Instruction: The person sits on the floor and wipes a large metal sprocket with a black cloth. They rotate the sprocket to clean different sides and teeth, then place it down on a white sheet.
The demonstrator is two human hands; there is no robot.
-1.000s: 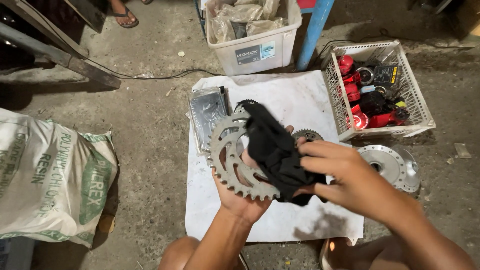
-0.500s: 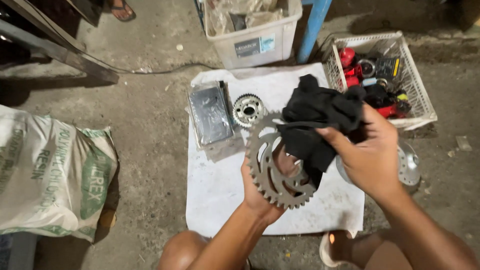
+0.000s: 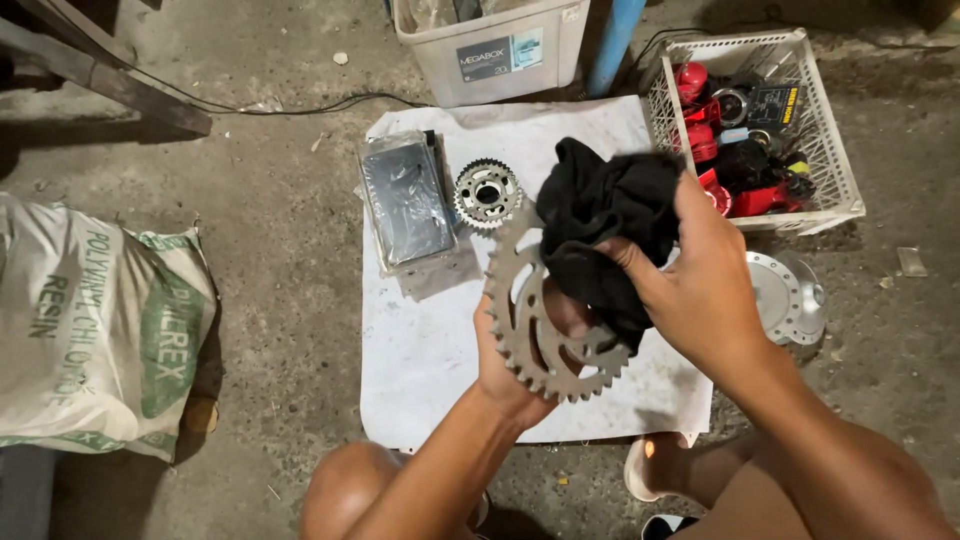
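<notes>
**Sprocket in one hand, black rag in the other**

The left hand [image 3: 520,360] is closed around a large toothed sprocket [image 3: 535,335], gripping it from underneath with the fingers hooked through the cut-outs, so the metal ring stands tilted on edge above the white sheet [image 3: 430,350]. The right hand [image 3: 690,290] is clenched on a bunched black rag [image 3: 605,225], thumb and fingers pinching the cloth, which presses against the upper right part of the sprocket and hides that stretch of its teeth.

Just beyond the left hand, on the sheet, lies a smaller sprocket [image 3: 487,193], and beside that, further to the left, a flat dark packet in clear plastic [image 3: 407,203]. Past the right hand sits a white plastic basket [image 3: 835,165] filled with red and black parts. To the right of the right hand, on the concrete, rests a round silver hub plate [image 3: 790,297]. Far ahead of both hands stands a white storage bin [image 3: 500,50] next to a blue post [image 3: 610,45]. Well off to the left of the left hand slumps a printed white-and-green sack [image 3: 90,330].
</notes>
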